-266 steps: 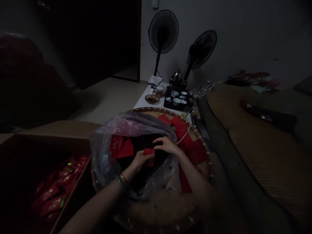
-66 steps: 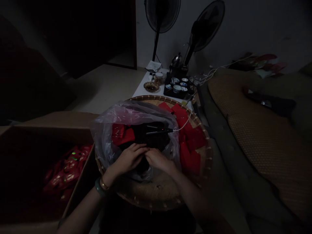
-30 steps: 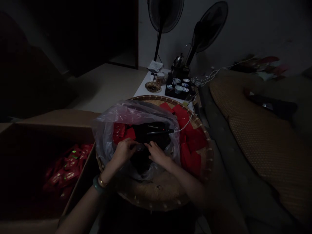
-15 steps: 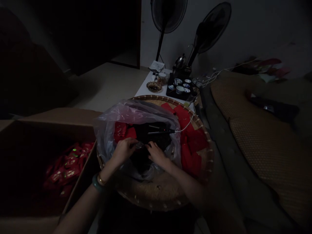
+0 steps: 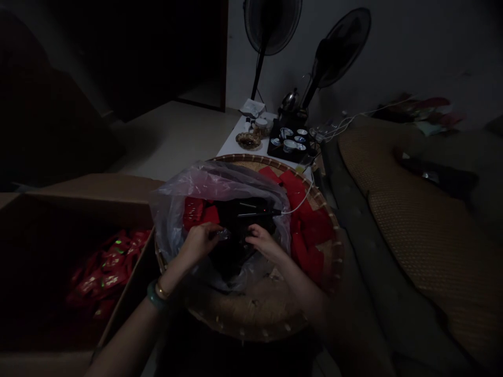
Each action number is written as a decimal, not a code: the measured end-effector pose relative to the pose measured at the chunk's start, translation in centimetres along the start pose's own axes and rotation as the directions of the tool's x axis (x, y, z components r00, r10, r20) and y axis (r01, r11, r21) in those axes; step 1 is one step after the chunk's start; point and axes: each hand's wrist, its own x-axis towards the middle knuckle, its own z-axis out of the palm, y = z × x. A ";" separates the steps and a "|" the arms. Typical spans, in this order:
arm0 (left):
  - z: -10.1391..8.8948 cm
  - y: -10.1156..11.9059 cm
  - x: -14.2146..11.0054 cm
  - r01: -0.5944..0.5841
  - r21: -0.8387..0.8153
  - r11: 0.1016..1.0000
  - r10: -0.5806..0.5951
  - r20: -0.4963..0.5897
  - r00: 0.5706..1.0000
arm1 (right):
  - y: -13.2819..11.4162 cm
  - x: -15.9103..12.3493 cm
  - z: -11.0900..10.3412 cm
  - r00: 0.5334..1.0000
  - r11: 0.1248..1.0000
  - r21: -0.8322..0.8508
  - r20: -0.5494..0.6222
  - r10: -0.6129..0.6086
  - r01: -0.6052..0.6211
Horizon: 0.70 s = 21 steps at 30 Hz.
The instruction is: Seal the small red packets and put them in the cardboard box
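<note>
My left hand (image 5: 199,242) pinches a small clear plastic bag (image 5: 224,234) between thumb and fingertips. To its right my right hand (image 5: 262,242) is raised apart from the small bag, its thumb and fingers parted; I make out nothing between them in the dim light. Both hands are over a large clear plastic bag (image 5: 212,180) with dark contents (image 5: 228,262), too dim to name. Just beyond the hands lies a black two-armed, tong-like electric device (image 5: 257,212) with a small red light and a white cord. Red packets (image 5: 200,211) sit near my left hand.
Everything rests on a round woven bamboo tray (image 5: 255,314), with flat red pouches (image 5: 310,230) on its right. At left stands a cardboard box (image 5: 98,183) holding shiny red packets (image 5: 113,262). Beyond are a tea tray (image 5: 279,149) with cups and two fans (image 5: 341,50).
My right hand has drawn away from the small plastic bag, slightly up and to the right, and its fingers have parted. My left hand stays nearly in place with the bag.
</note>
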 end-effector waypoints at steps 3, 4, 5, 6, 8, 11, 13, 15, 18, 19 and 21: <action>0.1 0.0 0.0 -0.009 -0.003 1.000 0.009 -0.009 1.000 | -0.8 -0.9 0.1 0.989 0.927 0.355 0.118 0.085 -0.122; 0.0 0.0 0.0 -0.008 -0.002 1.000 0.008 -0.010 1.000 | -1.1 -1.2 0.1 0.984 0.888 0.433 0.142 0.105 -0.157; 0.0 0.1 0.0 -0.008 0.000 1.000 0.008 -0.010 1.000 | -1.5 -1.4 0.2 0.978 0.846 0.496 0.160 0.131 -0.195; -0.1 0.2 0.0 -0.008 0.003 1.000 0.008 -0.008 1.000 | -1.9 -1.5 0.3 0.971 0.804 0.547 0.175 0.162 -0.233; -0.4 0.5 0.0 -0.009 0.000 1.000 0.009 -0.007 1.000 | -2.5 -1.6 0.5 0.956 0.725 0.623 0.192 0.223 -0.294; -0.6 1.2 0.0 -0.014 -0.020 1.000 0.014 -0.002 1.000 | -2.9 -1.5 0.9 0.939 0.638 0.695 0.172 0.299 -0.330; -0.7 1.4 0.0 -0.006 -0.027 1.000 0.007 0.015 1.000 | -2.8 -1.4 1.0 0.927 0.605 0.720 0.148 0.346 -0.340; -0.6 1.5 0.1 0.006 -0.028 1.000 -0.005 0.033 0.999 | -2.6 -1.4 1.1 0.925 0.603 0.724 0.130 0.358 -0.336; -0.3 1.4 0.1 0.014 -0.020 1.000 -0.013 0.035 0.999 | -2.2 -1.4 1.1 0.942 0.625 0.720 0.122 0.313 -0.301; -0.3 1.3 0.1 0.013 -0.015 1.000 -0.012 0.034 0.999 | -2.2 -1.4 1.1 0.947 0.627 0.723 0.124 0.296 -0.290; -0.2 1.2 0.2 0.013 -0.004 1.000 -0.012 0.036 0.999 | -2.1 -1.4 1.1 0.952 0.616 0.736 0.131 0.278 -0.281</action>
